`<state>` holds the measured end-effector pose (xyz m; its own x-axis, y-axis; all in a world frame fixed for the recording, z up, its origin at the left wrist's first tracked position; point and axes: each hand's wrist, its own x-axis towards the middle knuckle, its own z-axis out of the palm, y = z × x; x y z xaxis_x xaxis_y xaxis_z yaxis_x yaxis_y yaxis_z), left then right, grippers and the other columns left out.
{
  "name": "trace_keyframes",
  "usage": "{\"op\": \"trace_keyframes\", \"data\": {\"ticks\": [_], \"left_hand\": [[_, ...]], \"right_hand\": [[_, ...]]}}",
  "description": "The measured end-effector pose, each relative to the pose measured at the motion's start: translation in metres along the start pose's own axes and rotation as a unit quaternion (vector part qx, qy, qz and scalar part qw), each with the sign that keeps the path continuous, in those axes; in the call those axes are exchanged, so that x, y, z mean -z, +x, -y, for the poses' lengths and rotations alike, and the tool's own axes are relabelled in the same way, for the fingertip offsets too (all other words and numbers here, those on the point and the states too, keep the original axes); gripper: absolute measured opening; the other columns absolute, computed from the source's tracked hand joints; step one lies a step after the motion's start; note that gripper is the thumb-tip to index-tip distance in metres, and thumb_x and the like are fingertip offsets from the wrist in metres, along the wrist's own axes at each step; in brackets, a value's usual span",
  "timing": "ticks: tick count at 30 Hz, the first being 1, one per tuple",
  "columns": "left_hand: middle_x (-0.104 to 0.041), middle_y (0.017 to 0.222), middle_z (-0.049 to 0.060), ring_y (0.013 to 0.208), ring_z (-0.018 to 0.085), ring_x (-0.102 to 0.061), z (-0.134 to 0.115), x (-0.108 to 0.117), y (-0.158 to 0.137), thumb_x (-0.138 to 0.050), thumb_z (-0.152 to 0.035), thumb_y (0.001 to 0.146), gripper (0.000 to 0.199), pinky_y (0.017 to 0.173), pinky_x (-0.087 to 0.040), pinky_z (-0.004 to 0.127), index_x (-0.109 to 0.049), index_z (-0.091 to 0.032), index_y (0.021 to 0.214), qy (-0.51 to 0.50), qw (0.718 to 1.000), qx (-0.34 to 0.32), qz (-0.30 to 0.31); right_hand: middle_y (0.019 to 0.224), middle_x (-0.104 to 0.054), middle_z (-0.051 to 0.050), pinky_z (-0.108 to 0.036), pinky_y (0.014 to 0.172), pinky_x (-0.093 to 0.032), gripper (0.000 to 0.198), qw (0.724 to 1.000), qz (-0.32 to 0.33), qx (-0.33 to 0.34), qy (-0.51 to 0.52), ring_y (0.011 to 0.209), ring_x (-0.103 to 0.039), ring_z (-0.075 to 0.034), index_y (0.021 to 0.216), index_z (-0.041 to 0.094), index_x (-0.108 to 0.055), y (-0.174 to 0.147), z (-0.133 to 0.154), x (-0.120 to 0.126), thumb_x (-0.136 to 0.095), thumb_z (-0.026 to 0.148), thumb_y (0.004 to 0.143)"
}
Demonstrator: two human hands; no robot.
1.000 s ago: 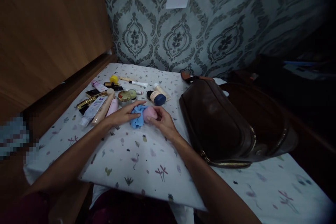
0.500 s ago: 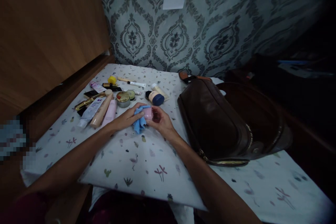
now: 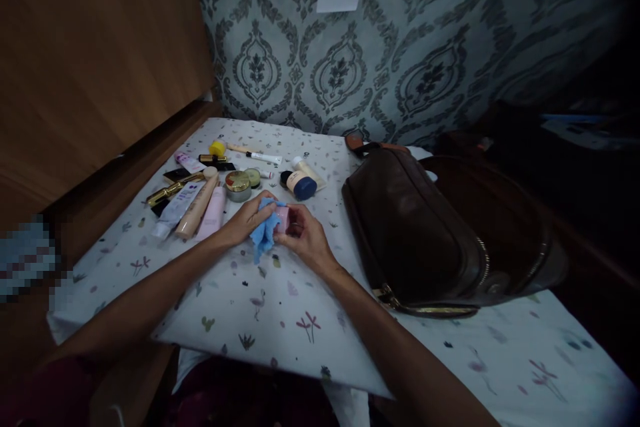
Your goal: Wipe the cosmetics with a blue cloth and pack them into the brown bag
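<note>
The left hand (image 3: 251, 219) is closed on a crumpled blue cloth (image 3: 264, 230), pressing it against the near side of a small pink container (image 3: 283, 219). The right hand (image 3: 311, 235) grips the container's other side, its fingers curled and its thumb below. So the container sits between the two hands, above the patterned tablecloth (image 3: 273, 337); its exact type is hard to tell.

The likeliest trouble is a slip: the cloth may slide on a smooth surface, and if the right hand's fingertip hold loosens, the container could drop onto the tablecloth and roll. The cloth's loose end hangs below the left hand and could snag between fingers and container if the grip turns.

Just beyond the left hand stands a gold-lidded jar (image 3: 238, 185), with a pink tube (image 3: 213, 211) to its left; a forward swing of the knuckles could knock either. The brown leather bag (image 3: 400, 220), right of the right hand, could catch that elbow only on a wide sweep.
</note>
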<state>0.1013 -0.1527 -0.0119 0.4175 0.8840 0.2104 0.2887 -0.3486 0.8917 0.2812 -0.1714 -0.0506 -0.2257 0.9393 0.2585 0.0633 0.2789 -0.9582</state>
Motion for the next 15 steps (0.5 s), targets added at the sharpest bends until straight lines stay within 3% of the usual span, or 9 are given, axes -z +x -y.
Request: {"op": "trace_keyframes", "data": {"ticks": [6, 11, 15], "left_hand": [[-0.05, 0.079, 0.0, 0.076, 0.017, -0.05, 0.008, 0.002, 0.003, -0.049, -0.059, 0.09, 0.04, 0.072, -0.046, 0.03, -0.051, -0.02, 0.085, -0.029, 0.998, 0.011, -0.057], [-0.051, 0.071, 0.0, 0.071, 0.017, -0.052, 0.013, 0.0, 0.007, -0.051, -0.066, 0.087, 0.047, 0.066, -0.046, 0.029, -0.049, -0.019, 0.078, -0.07, 0.99, 0.062, -0.102], [-0.059, 0.072, 0.002, 0.066, 0.018, -0.058, 0.013, -0.008, 0.004, -0.039, -0.071, 0.091, 0.056, 0.059, -0.048, 0.029, -0.058, -0.019, 0.094, -0.11, 0.988, 0.094, -0.048]], "right_hand": [[0.113, -0.064, -0.006, -0.038, 0.081, -0.055, 0.062, 0.999, -0.007, 0.027, -0.04, 0.093, -0.063, -0.021, 0.117, 0.023, -0.057, -0.005, 0.005, -0.003, -0.083, 0.041, 0.064], [0.115, -0.064, -0.006, -0.037, 0.083, -0.056, 0.066, 0.999, -0.016, 0.012, 0.04, 0.102, -0.063, -0.023, 0.117, 0.025, -0.054, -0.001, 0.009, -0.008, -0.085, 0.044, 0.062], [0.113, -0.064, -0.006, -0.036, 0.082, -0.057, 0.062, 0.995, -0.054, -0.014, 0.077, 0.103, -0.064, -0.022, 0.114, 0.026, -0.052, 0.005, 0.008, -0.003, -0.082, 0.046, 0.065]]}}
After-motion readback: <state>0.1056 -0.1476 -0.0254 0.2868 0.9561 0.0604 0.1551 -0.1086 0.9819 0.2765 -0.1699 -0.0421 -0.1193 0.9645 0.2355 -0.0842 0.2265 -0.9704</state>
